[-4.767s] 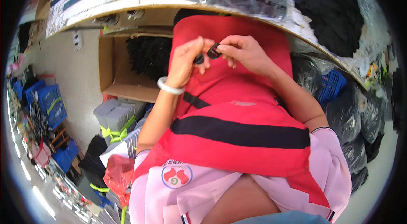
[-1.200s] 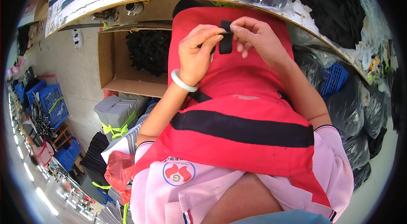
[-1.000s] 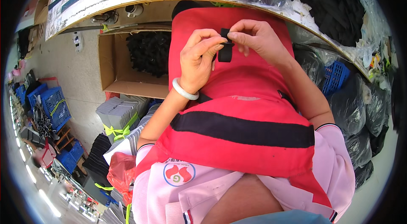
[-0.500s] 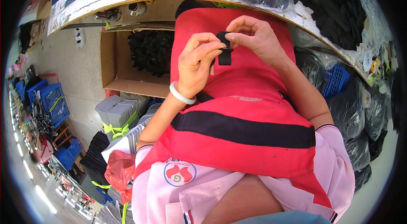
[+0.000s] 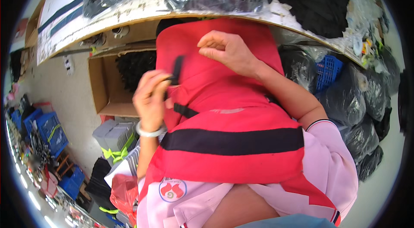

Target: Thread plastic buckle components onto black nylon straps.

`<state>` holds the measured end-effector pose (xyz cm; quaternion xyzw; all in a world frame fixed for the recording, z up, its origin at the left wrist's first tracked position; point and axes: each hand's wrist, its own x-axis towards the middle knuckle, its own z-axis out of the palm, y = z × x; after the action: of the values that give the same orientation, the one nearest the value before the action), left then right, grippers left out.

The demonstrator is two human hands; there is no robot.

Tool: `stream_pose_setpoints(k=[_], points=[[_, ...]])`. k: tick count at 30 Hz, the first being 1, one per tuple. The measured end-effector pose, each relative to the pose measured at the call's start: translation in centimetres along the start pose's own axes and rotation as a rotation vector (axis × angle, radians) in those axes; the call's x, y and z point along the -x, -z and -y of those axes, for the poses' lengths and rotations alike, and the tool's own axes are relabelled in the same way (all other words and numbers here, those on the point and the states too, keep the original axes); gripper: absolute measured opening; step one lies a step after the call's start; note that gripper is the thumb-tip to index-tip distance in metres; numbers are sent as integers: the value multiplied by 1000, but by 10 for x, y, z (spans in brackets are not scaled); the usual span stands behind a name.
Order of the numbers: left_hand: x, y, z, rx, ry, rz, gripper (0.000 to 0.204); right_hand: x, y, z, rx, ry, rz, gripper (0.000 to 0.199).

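We pinch a black strap (image 5: 177, 68) tight in our left hand (image 5: 150, 97), and it sticks out ahead. Our right hand (image 5: 226, 50) is half open, with the red apron (image 5: 215, 83) under it.

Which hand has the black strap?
The left hand, wearing the white bracelet: it pinches the strap. The right hand looks empty and wears no bracelet.

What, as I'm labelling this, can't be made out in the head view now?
In the head view:
Gripped part of the black strap: hidden by the left hand, itself blurred.
Right side of the cardboard box: covered by the red apron.
Table, far edge: cut off by picture's top edge.
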<state>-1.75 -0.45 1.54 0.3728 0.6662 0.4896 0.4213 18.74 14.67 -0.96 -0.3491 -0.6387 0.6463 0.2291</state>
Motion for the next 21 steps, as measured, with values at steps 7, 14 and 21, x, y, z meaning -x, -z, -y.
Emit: stream_pose_setpoints(k=[7,14,21], points=[[12,109,120,486,315,-468,35,-15,136,13,1172,488,-494,20],[-27,3,71,770,306,40,37,-32,191,-5,1481,468,-518,38],[-39,-44,42,611,309,293,17,-32,193,-9,1670,449,-432,32]])
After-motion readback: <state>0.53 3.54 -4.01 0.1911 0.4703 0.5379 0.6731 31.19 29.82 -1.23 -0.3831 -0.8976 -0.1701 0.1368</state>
